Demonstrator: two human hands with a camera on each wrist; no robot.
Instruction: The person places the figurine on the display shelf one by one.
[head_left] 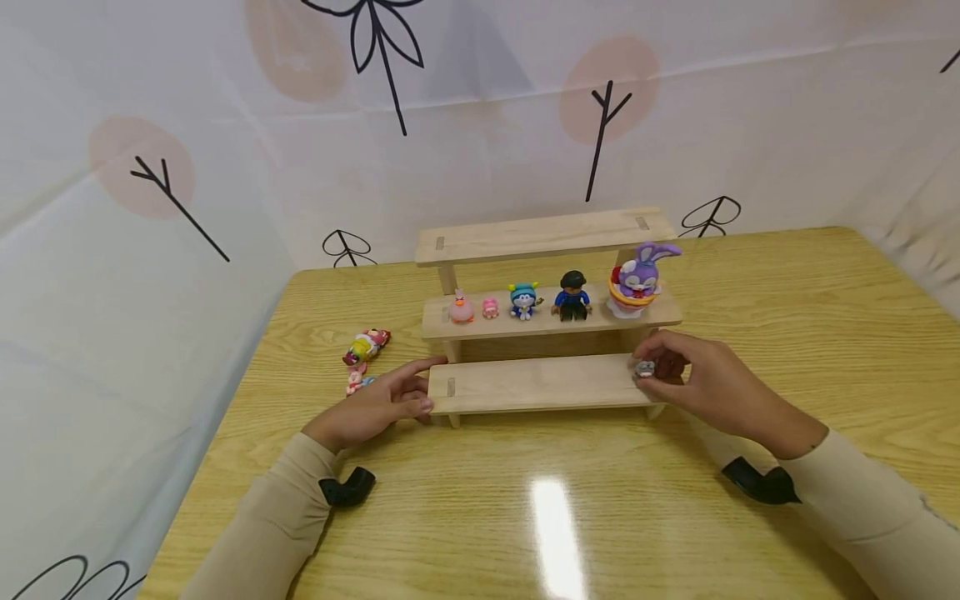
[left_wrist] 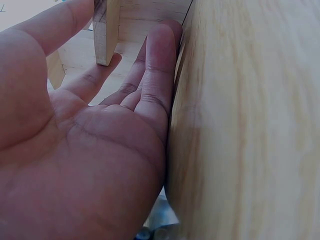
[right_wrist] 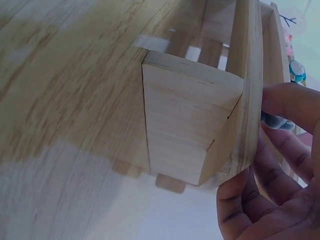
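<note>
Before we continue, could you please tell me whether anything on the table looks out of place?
Slightly: the yellow figurine lies down on the table, left of the wooden shelf, whereas the five figurines on the middle tier are upright. I see no spill or damage.

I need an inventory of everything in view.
shelf: 1, pale, on table
table: 1, yellowish, beneath shelf
patterned cloth: count unclear, white, background
pink toys: 2, pink, middle tier
blue-clad toys: 2, blue, middle tier
rabbit toy: 1, purple, middle tier
lying toys: at least 2, multicoloured, table's left
grey toy: 1, grey, lowest tier, right
sleeves: 2, beige, forearms
wrist pieces: 2, black, at sleeves
left hand: 1, shelf's left end
right hand: 1, holding grey toy
</note>
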